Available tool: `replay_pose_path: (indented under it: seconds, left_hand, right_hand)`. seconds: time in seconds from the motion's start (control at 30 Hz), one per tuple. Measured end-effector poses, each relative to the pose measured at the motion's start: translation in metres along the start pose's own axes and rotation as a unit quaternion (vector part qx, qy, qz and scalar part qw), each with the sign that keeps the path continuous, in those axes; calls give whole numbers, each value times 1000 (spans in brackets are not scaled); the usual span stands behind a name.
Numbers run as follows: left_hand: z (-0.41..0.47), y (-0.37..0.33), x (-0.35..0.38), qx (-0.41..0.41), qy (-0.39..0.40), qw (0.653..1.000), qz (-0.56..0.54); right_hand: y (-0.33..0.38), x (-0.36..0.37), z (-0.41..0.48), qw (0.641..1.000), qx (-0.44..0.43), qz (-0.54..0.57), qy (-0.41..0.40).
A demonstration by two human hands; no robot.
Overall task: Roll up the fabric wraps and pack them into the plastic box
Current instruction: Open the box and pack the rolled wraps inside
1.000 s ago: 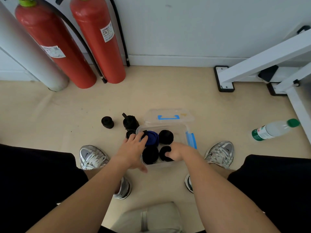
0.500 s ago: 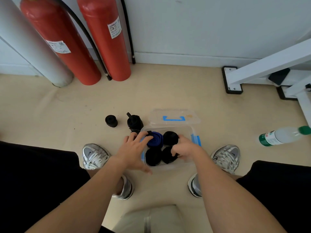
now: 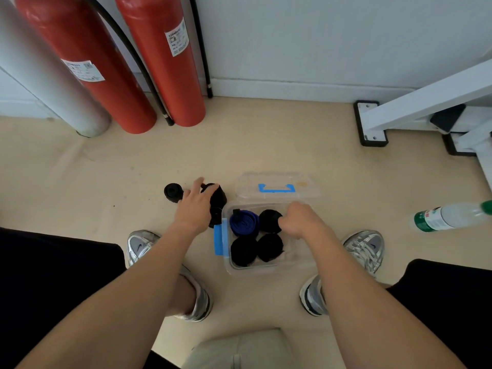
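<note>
A clear plastic box [image 3: 266, 270] with blue latches stands open on the floor between my feet, its lid [image 3: 277, 179] lying behind it. Inside lie a blue rolled wrap [image 3: 243, 222] and three black rolls [image 3: 243, 251]. My right hand [image 3: 300, 221] is at the box's back right, its curled fingers on the back-right black roll [image 3: 269, 221]. My left hand [image 3: 195, 206] reaches left of the box with fingers spread, touching a black roll [image 3: 218, 198] on the floor. Another black roll [image 3: 173, 192] lies just past its fingertips.
Two red fire extinguishers [image 3: 149, 65] and a grey pipe [image 3: 53, 83] stand against the wall at the back left. A white metal frame [image 3: 415, 107] sits at the back right. A water bottle [image 3: 450, 217] lies on the floor to the right. My shoes [image 3: 364, 246] flank the box.
My left hand left the box's edge and moved back-left onto the loose black roll. My right hand shifted from the front-right roll to the back-right one.
</note>
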State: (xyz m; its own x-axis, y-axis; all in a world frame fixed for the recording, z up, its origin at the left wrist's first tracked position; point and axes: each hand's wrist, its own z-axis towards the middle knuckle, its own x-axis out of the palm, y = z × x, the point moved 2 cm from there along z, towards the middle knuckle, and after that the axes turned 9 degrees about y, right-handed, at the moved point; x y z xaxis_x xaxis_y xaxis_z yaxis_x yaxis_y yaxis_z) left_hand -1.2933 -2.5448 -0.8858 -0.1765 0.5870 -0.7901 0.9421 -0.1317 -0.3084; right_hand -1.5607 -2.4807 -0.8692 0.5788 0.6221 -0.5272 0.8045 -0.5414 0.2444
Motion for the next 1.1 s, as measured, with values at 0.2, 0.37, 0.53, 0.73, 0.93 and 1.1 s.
replay_pose_path:
  seconds: [0.2,0.37,0.53,0.73,0.93,1.1]
  left_hand:
    - [14,7,3,-73,-76,986,-127]
    - [2,-2,-8,-80,-134,979,-128]
    - [-12,-36,-43,23,-218,961,-167]
    - [-45,-86,-66,136,-232,955,-122]
    - [-63,-124,-40,205,-131,949,-199]
    - [-63,-118,4,201,-35,977,-57]
  right_hand:
    - [-18,-8,-7,993,-8,77,84]
    - [-13,-20,-18,992,6,72,105]
    - [16,-42,-41,990,-41,73,112]
    - [47,-55,-68,963,-240,105,-63]
    - [33,-51,-82,966,-246,49,-56]
    - [-9,-38,-73,988,-146,-38,-38]
